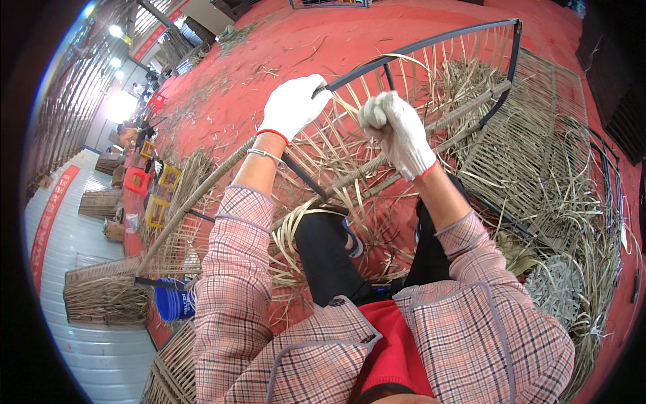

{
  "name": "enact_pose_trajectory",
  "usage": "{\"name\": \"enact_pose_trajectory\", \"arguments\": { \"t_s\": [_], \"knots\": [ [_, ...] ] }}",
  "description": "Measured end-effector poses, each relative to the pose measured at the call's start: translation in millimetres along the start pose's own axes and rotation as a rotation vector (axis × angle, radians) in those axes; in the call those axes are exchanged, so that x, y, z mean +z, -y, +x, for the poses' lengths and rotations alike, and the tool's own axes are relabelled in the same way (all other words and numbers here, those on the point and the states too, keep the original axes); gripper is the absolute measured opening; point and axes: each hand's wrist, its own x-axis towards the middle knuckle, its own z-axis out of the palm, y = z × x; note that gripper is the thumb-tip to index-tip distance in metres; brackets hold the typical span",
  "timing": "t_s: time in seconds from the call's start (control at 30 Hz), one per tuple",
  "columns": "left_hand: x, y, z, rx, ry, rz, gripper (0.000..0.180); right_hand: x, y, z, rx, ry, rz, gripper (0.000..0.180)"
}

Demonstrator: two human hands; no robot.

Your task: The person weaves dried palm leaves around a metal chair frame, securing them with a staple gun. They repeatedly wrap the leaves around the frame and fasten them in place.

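Note:
A black metal frame (431, 46), partly woven with pale strips, lies across my knees and leans away from me. My left hand (296, 104), in a white glove, is closed around its far bar. My right hand (398, 131), also gloved, is a fist just right of it and holds a pale flat strip (346, 106). That strip runs between the two hands; its end inside the fist is hidden. Many thin strips stretch across the frame toward a wrapped rod (356, 174) near my knees. A bundle of loose strips (289, 232) hangs by my left knee.
Woven panels and a large heap of strips (538, 155) lie at the right. A blue bucket (176, 301) stands at the lower left, with yellow crates (158, 211) and a red stool (136, 180) beyond. Scraps litter the red floor (289, 47). Stacked panels (104, 296) line the left.

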Motion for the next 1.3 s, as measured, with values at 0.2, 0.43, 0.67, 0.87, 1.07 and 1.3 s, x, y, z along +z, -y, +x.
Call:
{"name": "enact_pose_trajectory", "arguments": {
  "t_s": [0.2, 0.43, 0.67, 0.87, 1.07, 1.3],
  "knots": [
    [-1, -15, -15, 0.11, -0.089, 0.252, 0.032, 31, 57, 38, -0.041, 0.175, -0.671, 0.038],
    [9, -41, -20, -0.2, -0.128, 0.229, 0.049, 55, 35, 161, 0.004, 0.179, -0.849, 0.026],
    [16, -31, -22, -0.094, -0.187, 0.334, 0.042, 35, -20, 210, 0.316, 0.071, -0.944, 0.027],
    [23, -20, -21, -0.025, -0.194, 0.381, 0.032, -12, 53, 171, 0.143, 0.164, -0.668, 0.026],
    [22, -13, -17, 0.012, -0.188, 0.36, 0.033, -163, 220, 7, 0.238, -0.071, -0.805, 0.032],
    [20, -9, -14, -0.034, -0.109, 0.251, 0.034, -259, 391, -185, 0.166, -1.118, -1.398, 0.036]
  ]
}}
